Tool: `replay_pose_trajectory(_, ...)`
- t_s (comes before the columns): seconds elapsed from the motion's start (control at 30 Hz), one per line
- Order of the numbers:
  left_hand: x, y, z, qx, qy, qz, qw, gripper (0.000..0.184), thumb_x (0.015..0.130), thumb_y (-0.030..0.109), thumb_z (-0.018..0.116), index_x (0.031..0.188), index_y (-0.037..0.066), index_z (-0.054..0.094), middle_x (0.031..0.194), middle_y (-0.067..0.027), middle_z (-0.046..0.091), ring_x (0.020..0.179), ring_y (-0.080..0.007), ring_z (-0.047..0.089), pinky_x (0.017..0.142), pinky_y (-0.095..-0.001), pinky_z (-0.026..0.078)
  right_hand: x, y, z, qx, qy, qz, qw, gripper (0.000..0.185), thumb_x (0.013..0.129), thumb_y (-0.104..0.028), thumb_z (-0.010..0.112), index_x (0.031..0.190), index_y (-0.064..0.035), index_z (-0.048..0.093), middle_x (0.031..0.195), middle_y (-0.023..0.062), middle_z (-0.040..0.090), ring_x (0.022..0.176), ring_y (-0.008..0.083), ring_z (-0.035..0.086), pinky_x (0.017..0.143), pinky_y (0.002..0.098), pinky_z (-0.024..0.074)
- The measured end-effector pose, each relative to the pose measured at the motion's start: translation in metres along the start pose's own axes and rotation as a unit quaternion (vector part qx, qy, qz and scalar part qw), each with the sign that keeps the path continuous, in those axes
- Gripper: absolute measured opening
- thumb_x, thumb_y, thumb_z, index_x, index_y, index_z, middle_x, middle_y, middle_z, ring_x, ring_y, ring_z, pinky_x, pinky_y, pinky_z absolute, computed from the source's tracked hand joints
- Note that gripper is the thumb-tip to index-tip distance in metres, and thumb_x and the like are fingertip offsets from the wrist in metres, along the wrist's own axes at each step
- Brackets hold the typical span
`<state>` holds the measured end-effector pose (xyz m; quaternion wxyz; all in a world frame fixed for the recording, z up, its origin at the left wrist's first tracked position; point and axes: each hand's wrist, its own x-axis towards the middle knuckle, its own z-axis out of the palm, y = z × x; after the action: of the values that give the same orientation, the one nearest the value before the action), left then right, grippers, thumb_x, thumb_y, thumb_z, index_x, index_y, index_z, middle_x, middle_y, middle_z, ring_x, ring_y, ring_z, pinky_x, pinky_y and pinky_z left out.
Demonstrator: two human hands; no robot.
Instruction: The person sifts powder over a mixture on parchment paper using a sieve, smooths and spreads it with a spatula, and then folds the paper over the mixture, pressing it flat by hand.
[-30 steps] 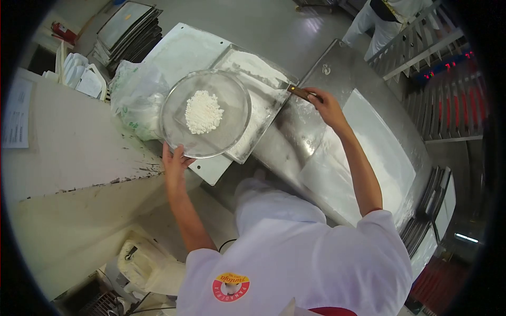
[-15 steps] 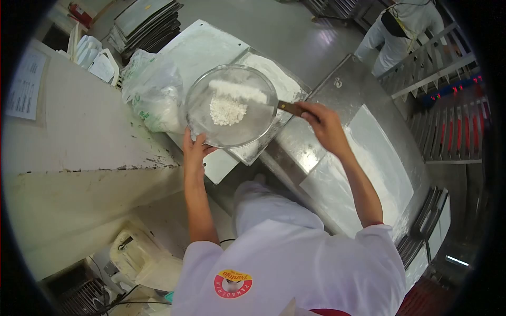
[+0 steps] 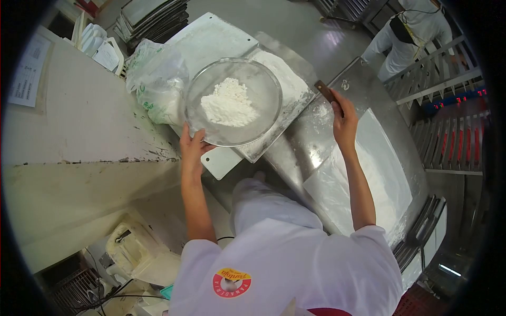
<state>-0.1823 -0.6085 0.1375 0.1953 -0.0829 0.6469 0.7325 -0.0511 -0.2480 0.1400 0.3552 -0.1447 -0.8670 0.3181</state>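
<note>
My left hand [image 3: 194, 144] grips the lower left rim of a round sieve [image 3: 269, 113]. A lumpy heap of white powder [image 3: 229, 104] lies on its mesh. The sieve is over a metal tray [image 3: 287, 73] coated with white powder. To the right, my right hand [image 3: 345, 118] is closed around the wooden handle of a spatula [image 3: 325, 91]. Its blade points up and left over the tray's right corner, blurred and hard to make out.
A clear plastic bag [image 3: 158, 87] stands left of the sieve. White powder lies on a plastic sheet [image 3: 382, 171] on the steel table [image 3: 295, 145]. A co-worker [image 3: 406, 34] stands at the upper right beside a metal rack [image 3: 432, 73]. A wall [image 3: 89, 116] borders the left.
The spatula went over to the sieve, then moved back right, clear of its rim. The powder heap on the mesh has grown. The sieve has shifted right in view.
</note>
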Motion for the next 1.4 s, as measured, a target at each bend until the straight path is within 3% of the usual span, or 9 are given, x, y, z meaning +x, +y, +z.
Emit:
replay_pose_trajectory(0.13, 0.0, 0.003, -0.008, -0.007, 0.016, 0.01, 1.0, 0.053, 0.094, 0.01, 0.057, 0.144, 0.005, 0.042, 0.117, -0.0115, 0.066, 0.086, -0.0203, 0.071, 0.064, -0.0292, 0.059, -0.013, 0.049, 0.019, -0.021, -0.002, 0.012, 1.0, 0.027, 0.092, -0.007, 0.063, 0.118, -0.0077, 0.069, 0.101, 0.0167, 0.069, 0.093, 0.0332, 0.064, 0.083, 0.0411, 0.0474)
replay_pose_trajectory(0.27, 0.004, 0.019, -0.01, -0.002, 0.033, 0.034, 0.999, 0.05, 0.094, 0.01, 0.058, 0.142, 0.004, 0.044, 0.109, -0.0074, 0.067, 0.083, -0.0154, 0.07, 0.064, -0.0261, 0.059, -0.031, 0.049, 0.039, -0.028, -0.099, 0.081, 0.991, 0.024, 0.09, -0.01, 0.063, 0.111, -0.0022, 0.07, 0.095, 0.0202, 0.07, 0.089, 0.0386, 0.065, 0.08, 0.043, 0.0499)
replay_pose_trajectory(0.43, 0.012, 0.054, -0.007, 0.017, 0.026, 0.04, 0.999, 0.042, 0.095, 0.009, 0.057, 0.136, 0.005, 0.049, 0.095, -0.0014, 0.064, 0.075, -0.0088, 0.066, 0.064, -0.0234, 0.059, -0.056, 0.023, 0.055, 0.026, -0.178, 0.042, 0.983, 0.026, 0.09, -0.009, 0.061, 0.113, -0.0035, 0.07, 0.095, 0.0196, 0.07, 0.087, 0.0386, 0.064, 0.08, 0.0436, 0.0489)
replay_pose_trajectory(0.53, 0.018, 0.058, -0.013, 0.019, 0.029, 0.053, 0.998, 0.039, 0.095, 0.008, 0.057, 0.134, 0.006, 0.05, 0.09, 0.0004, 0.063, 0.074, -0.0064, 0.065, 0.064, -0.0232, 0.06, -0.068, 0.01, 0.059, 0.057, -0.211, 0.101, 0.971, 0.027, 0.09, -0.01, 0.06, 0.115, -0.0036, 0.07, 0.095, 0.0188, 0.07, 0.087, 0.0381, 0.064, 0.079, 0.0429, 0.049)
replay_pose_trajectory(0.6, 0.02, 0.059, -0.015, 0.02, 0.01, 0.06, 0.998, 0.04, 0.096, 0.009, 0.057, 0.134, 0.006, 0.049, 0.094, -0.0009, 0.064, 0.075, -0.0073, 0.065, 0.066, -0.0234, 0.06, -0.073, 0.008, 0.058, 0.065, -0.264, 0.182, 0.945, 0.03, 0.094, -0.012, 0.059, 0.122, -0.0056, 0.067, 0.109, 0.0178, 0.071, 0.095, 0.0303, 0.068, 0.087, 0.0376, 0.0499)
replay_pose_trajectory(0.9, 0.02, 0.042, -0.015, 0.03, -0.005, 0.042, 0.999, 0.044, 0.095, 0.011, 0.057, 0.138, 0.008, 0.047, 0.105, -0.0041, 0.064, 0.085, -0.0103, 0.065, 0.066, -0.0242, 0.058, -0.088, 0.019, 0.063, 0.181, -0.266, 0.234, 0.917, 0.027, 0.098, -0.012, 0.058, 0.122, -0.0039, 0.068, 0.1, 0.0066, 0.072, 0.086, 0.0122, 0.06, 0.082, 0.0297, 0.0487)
replay_pose_trajectory(1.03, 0.017, 0.034, -0.024, 0.053, -0.004, 0.042, 0.998, 0.041, 0.097, 0.014, 0.057, 0.136, 0.005, 0.049, 0.116, -0.0056, 0.064, 0.099, -0.0145, 0.065, 0.079, -0.03, 0.054, -0.07, 0.023, 0.045, 0.168, -0.258, 0.237, 0.921, 0.028, 0.094, -0.015, 0.06, 0.119, -0.0039, 0.069, 0.099, 0.0135, 0.073, 0.086, 0.0214, 0.066, 0.082, 0.0334, 0.0498)
replay_pose_trajectory(1.33, 0.012, 0.015, -0.02, 0.048, -0.003, 0.007, 0.999, 0.054, 0.096, 0.011, 0.056, 0.147, 0.006, 0.038, 0.113, -0.0081, 0.065, 0.089, -0.0162, 0.071, 0.063, -0.0258, 0.058, -0.02, 0.04, 0.007, 0.143, -0.202, 0.244, 0.938, 0.027, 0.096, -0.016, 0.059, 0.117, -0.0026, 0.07, 0.105, 0.0122, 0.073, 0.096, 0.0189, 0.067, 0.087, 0.0323, 0.0492)
replay_pose_trajectory(1.4, 0.011, 0.009, -0.022, 0.03, -0.025, 0.012, 0.999, 0.058, 0.095, 0.012, 0.057, 0.149, 0.005, 0.036, 0.118, -0.0102, 0.064, 0.089, -0.017, 0.071, 0.063, -0.0268, 0.058, -0.013, 0.046, 0.002, 0.152, -0.181, 0.232, 0.944, 0.027, 0.096, -0.015, 0.059, 0.118, -0.0039, 0.07, 0.097, 0.0101, 0.072, 0.088, 0.0157, 0.064, 0.081, 0.0309, 0.0486)
